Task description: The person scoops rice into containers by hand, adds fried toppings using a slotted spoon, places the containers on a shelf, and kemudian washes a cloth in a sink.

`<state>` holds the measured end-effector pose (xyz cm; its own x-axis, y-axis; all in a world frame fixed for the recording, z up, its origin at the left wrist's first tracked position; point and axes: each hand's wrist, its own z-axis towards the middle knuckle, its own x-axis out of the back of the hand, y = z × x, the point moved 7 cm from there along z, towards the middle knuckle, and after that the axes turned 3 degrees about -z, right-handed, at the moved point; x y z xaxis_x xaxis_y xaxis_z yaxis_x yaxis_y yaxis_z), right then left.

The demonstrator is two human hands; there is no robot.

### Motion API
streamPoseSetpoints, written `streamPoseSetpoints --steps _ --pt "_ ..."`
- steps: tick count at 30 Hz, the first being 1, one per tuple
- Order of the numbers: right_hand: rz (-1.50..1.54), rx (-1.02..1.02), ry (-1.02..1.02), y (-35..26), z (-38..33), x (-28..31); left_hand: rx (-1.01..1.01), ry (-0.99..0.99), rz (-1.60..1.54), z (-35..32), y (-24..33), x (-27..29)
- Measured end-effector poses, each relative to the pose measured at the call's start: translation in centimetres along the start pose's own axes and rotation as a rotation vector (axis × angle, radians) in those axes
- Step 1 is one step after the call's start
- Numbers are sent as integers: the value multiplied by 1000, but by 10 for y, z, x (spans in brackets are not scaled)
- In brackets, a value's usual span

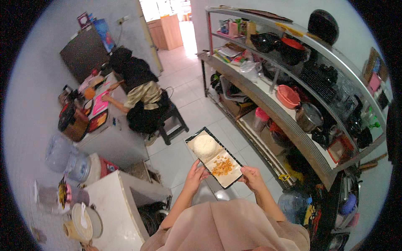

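Shelves (pixel 289 121), a surface (pixel 109 209), and a tray (pixel 222 145) between two hands

The shelves sweep down the right of the frame, loaded with pans and a red basin (pixel 288 96). The white surface fills the lower left. Upper left, another person (pixel 136 79) sits on a black stool (pixel 174 124), hands over a pink thing (pixel 99 103). A large bottle (pixel 295 205) stands lower right, beneath the shelves. The black, paper-lined tray is just below the frame's centre, above the tiled floor (pixel 180 161). The right hand's (pixel 252 178) grip is clamped on its lower right corner; the left hand (pixel 196 173) touches its left edge, but I cannot tell whether that grip closes. Inside, a white mound (pixel 204 145) sits at the upper end, loose orange-brown bits (pixel 222 166) at the lower.
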<state>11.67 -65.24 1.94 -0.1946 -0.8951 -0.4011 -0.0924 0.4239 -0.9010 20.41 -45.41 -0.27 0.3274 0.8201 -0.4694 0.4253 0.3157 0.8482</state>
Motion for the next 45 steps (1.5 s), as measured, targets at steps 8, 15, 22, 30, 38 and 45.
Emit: streamPoseSetpoints --steps 8,15,22,30,38,45 --pt "21 84 93 3 52 51 86 -193 -195 103 2 -34" --pt "-56 110 298 -34 119 45 124 -408 -198 206 44 -50" --pt "102 276 416 -59 197 41 203 -496 -181 303 89 -71" --pt "161 378 582 -125 249 56 212 -624 -154 391 130 -129" --pt "67 542 541 -251 287 104 60 -756 -104 463 201 -247" --pt "4 729 689 -369 311 106 -70 -903 -269 490 284 -352"
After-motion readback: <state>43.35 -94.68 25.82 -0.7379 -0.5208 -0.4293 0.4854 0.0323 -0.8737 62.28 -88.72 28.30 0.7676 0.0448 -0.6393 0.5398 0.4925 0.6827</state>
